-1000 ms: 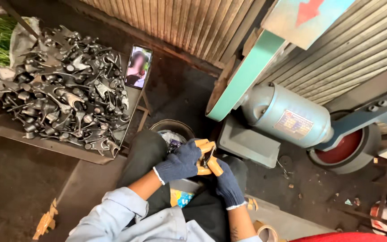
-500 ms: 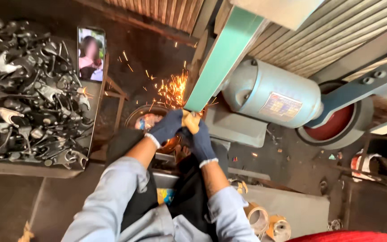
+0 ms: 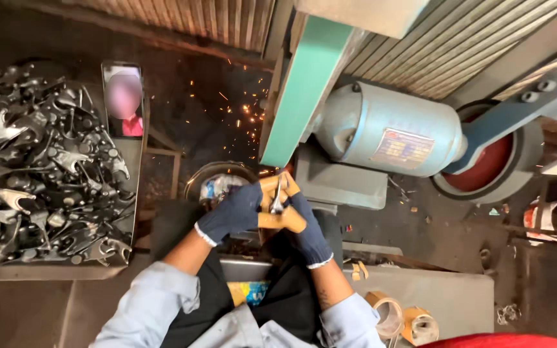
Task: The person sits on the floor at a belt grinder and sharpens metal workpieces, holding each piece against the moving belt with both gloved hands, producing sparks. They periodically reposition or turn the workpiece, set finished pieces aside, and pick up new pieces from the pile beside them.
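Note:
Both my hands wear dark blue gloves with tan leather pads. My left hand point(image 3: 230, 214) and my right hand point(image 3: 305, 227) grip a small shiny metal part point(image 3: 276, 198) between them, just below the lower end of a green sanding belt point(image 3: 304, 80). A few orange sparks point(image 3: 246, 109) fly to the left of the belt. Which hand carries most of the part is hard to tell.
A tray point(image 3: 46, 274) at left holds a heap of several dark metal forgings point(image 3: 40, 167), with a phone point(image 3: 124, 98) propped at its far corner. A grey motor point(image 3: 388, 132) and red wheel point(image 3: 491, 164) sit right. A round bucket point(image 3: 217, 183) and tape rolls point(image 3: 401, 319) lie near.
My hands rose with the part to the belt, a burst of sparks flew half a second ago, and now they sit slightly lower with only scattered sparks left.

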Motion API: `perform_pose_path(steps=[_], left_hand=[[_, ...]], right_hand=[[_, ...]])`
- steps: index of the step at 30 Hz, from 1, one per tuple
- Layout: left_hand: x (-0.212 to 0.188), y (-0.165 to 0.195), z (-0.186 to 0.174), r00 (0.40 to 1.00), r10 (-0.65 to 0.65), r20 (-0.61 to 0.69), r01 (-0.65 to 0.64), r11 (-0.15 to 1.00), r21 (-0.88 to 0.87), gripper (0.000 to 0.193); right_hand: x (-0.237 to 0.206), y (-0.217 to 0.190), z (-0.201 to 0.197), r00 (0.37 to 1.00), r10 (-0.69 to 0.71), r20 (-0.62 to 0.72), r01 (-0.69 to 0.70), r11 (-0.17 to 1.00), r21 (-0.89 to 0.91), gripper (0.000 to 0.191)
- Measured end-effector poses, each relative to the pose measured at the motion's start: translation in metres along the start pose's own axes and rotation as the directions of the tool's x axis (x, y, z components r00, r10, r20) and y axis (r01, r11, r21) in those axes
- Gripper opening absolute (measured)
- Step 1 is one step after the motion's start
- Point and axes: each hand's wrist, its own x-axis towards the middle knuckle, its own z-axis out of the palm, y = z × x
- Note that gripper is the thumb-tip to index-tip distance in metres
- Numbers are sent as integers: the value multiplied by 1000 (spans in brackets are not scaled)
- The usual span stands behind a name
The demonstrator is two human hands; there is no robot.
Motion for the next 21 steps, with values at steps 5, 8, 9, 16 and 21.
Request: perform_pose_path(steps=[5,8,9,16,21], left_hand=[[-4,-11,-1,985,-169,31,148,927,345,40],[-7,-29,-10,928,-276,-251,373,689,621,41],[-9,-33,-13,891,-256,-376,448,634,631,44],[19,-34,-5,785,-64,-616,435,765,475,41],[30,-25,8,830,-8,-557,347,790,506,42]], right_hand=[[-17,-8,-6,993,-4,114,20,990,-137,29],[-1,-2,2,999,30,-30,-36,978,-204,30],[7,3,6,997,-61,-38,42,924,-381,31],[54,17,10,996,44,-80,-59,977,-207,26],[32,8,-12,975,128,-182,-131,991,-6,24]])
